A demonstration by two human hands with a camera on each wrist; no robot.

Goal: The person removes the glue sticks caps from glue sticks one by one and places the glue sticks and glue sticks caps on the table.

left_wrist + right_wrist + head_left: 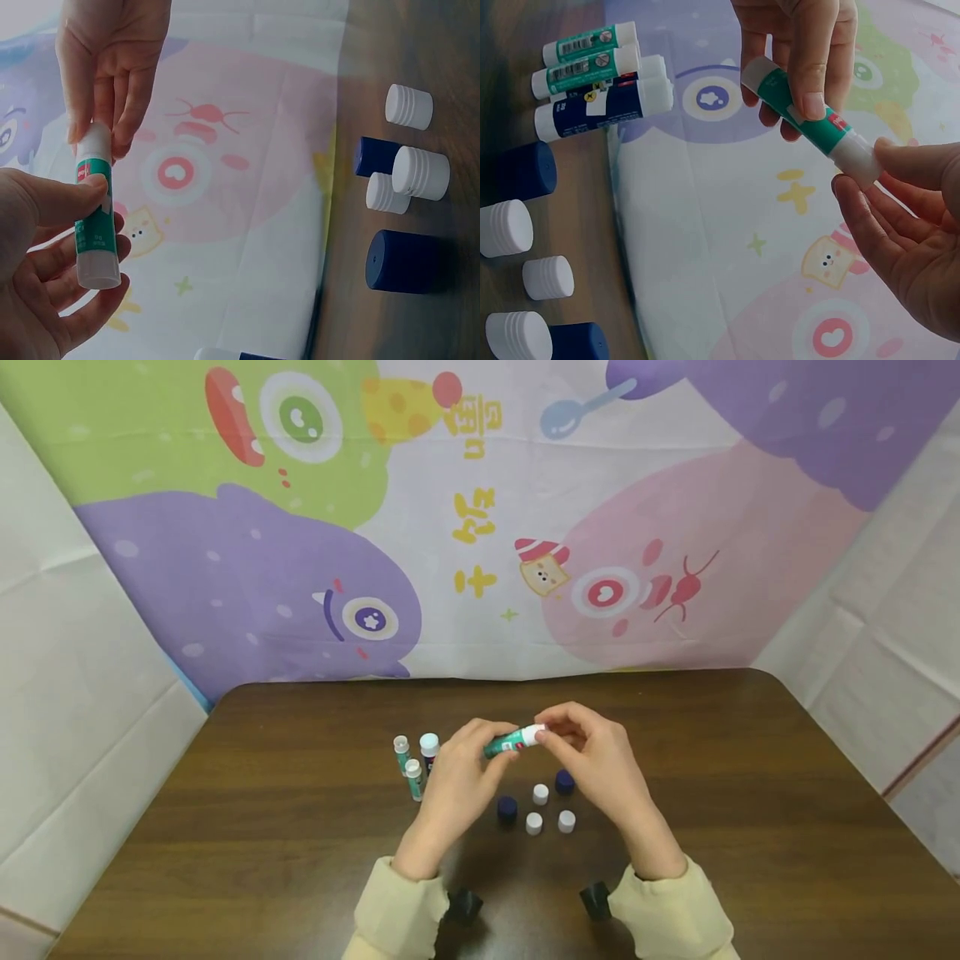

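Observation:
A green-and-white glue stick (507, 743) is held up over the table between both hands. My left hand (461, 781) grips its green body, thumb pressed along the label, as the left wrist view shows. With thumb and fingers my right hand (606, 770) pinches the white end (857, 160). The translucent opposite end (98, 270) sticks out past my left fingers. Beside my left hand stand two green glue sticks (415, 783) and dark blue ones (604, 109), partly hidden by that hand in the head view.
Below the hands, three white caps (534, 823) and two dark blue caps (507, 810) lie on the brown wooden table (262, 827). A cartoon-printed cloth (480, 635) hangs behind the table's far edge. Pale cloth walls (75, 652) flank both sides.

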